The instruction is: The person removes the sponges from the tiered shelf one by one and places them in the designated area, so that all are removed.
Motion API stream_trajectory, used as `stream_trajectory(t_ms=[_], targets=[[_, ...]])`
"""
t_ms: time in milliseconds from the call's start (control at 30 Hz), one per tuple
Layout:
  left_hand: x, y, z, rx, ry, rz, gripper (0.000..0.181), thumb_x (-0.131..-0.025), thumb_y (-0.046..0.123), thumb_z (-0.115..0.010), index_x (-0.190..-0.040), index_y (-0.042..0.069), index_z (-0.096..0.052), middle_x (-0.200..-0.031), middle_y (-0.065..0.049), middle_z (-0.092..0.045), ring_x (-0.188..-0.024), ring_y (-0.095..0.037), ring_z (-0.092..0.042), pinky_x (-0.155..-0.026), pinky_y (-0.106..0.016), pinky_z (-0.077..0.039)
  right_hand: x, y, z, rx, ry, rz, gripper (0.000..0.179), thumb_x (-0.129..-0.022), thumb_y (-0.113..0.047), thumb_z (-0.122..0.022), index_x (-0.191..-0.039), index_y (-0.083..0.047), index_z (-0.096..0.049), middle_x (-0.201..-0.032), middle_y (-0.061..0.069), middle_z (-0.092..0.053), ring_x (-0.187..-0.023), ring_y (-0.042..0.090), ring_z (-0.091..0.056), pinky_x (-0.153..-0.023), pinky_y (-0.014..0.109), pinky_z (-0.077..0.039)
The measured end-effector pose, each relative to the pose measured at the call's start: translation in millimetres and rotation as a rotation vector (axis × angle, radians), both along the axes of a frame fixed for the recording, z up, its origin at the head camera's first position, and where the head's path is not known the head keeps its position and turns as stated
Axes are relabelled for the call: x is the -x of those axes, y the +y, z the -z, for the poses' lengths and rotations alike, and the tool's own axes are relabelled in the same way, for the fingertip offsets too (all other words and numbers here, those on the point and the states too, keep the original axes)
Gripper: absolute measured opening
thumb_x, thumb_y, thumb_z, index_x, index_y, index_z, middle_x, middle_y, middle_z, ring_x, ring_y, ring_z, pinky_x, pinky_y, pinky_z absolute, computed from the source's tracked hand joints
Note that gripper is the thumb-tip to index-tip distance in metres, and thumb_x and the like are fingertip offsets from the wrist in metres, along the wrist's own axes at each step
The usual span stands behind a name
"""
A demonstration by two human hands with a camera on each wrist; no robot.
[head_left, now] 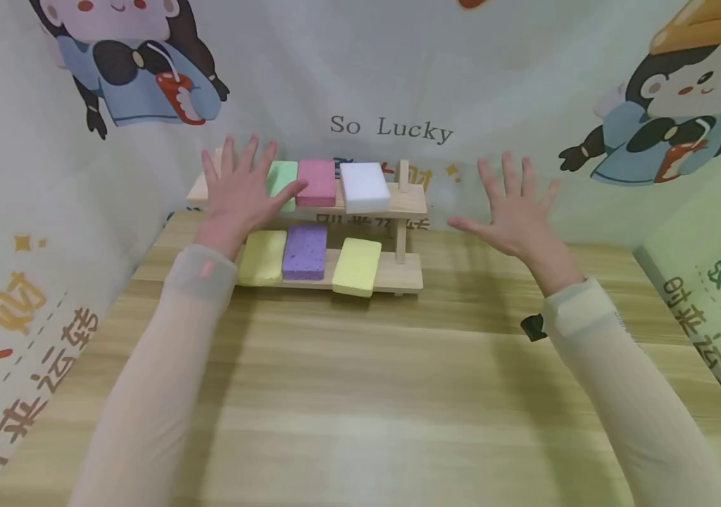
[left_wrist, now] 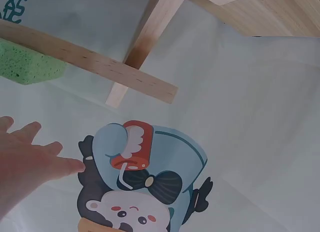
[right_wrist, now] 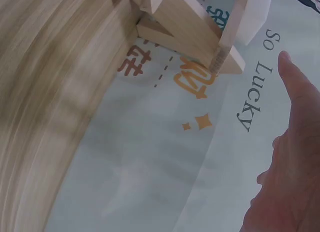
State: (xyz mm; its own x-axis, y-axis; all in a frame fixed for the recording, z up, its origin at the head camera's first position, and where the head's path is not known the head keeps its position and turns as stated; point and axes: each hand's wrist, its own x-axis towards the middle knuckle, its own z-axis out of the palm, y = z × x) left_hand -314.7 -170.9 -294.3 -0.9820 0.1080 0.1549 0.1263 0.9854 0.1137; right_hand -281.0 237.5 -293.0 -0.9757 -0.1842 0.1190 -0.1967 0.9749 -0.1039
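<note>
A two-tier wooden rack (head_left: 408,202) stands at the back of the table. Its upper shelf bears a green sponge (head_left: 281,174), a pink sponge (head_left: 316,183) and a white sponge (head_left: 365,187). On the lower shelf are a yellow sponge (head_left: 263,258), a purple sponge (head_left: 305,253) and another yellow sponge (head_left: 357,267), the last slightly askew. My left hand (head_left: 238,196) is spread in front of the rack's left end, holding nothing and partly hiding the green sponge. To the right of the rack, my right hand (head_left: 515,217) is spread too, with nothing in it.
A printed cloth (head_left: 500,77) with cartoon figures and lettering hangs behind and at both sides of the wooden table (head_left: 360,394). A small black object (head_left: 533,327) shows beside the right wrist.
</note>
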Motion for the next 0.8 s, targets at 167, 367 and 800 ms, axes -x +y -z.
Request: stream_trajectory(t_ms=[167, 367, 800], targets=[[-6.5, 0.5, -0.2, -0.023, 0.007, 0.003, 0.099, -0.085, 0.089, -0.015, -0.161, 0.027, 0.001, -0.17, -0.008, 0.005, -0.154, -0.041, 0.014, -0.117, -0.068, 0.016, -6.1, -5, 1.1, 0.011, 0.012, -0.008, 0.106, -0.086, -0.081, -0.045, -0.16, -0.027, 0.008, -0.168, 0.016, 0.013, -0.153, 0.044, 0.013, -0.109, 0.081, 0.008], [-12.2, -7.7, -5.7, -0.043, 0.025, -0.002, 0.097, -0.086, 0.088, -0.013, -0.161, 0.028, 0.003, -0.17, -0.008, 0.005, -0.154, -0.04, 0.015, -0.117, -0.068, 0.017, -7.7, -13, -3.3, 0.071, 0.035, -0.044, 0.106, -0.087, -0.076, -0.051, -0.161, -0.024, 0.005, -0.169, 0.015, 0.008, -0.154, 0.041, 0.009, -0.112, 0.078, 0.008], [-22.0, -51.2, -0.6, -0.126, 0.002, -0.032, 0.095, -0.089, 0.085, -0.017, -0.161, 0.025, 0.001, -0.17, -0.011, 0.001, -0.153, -0.043, 0.01, -0.115, -0.071, 0.016, -3.2, -44, 6.9, 0.294, 0.048, -0.124, 0.105, -0.089, -0.053, -0.069, -0.162, -0.016, -0.002, -0.169, 0.017, -0.003, -0.155, 0.04, -0.002, -0.125, 0.06, -0.006]])
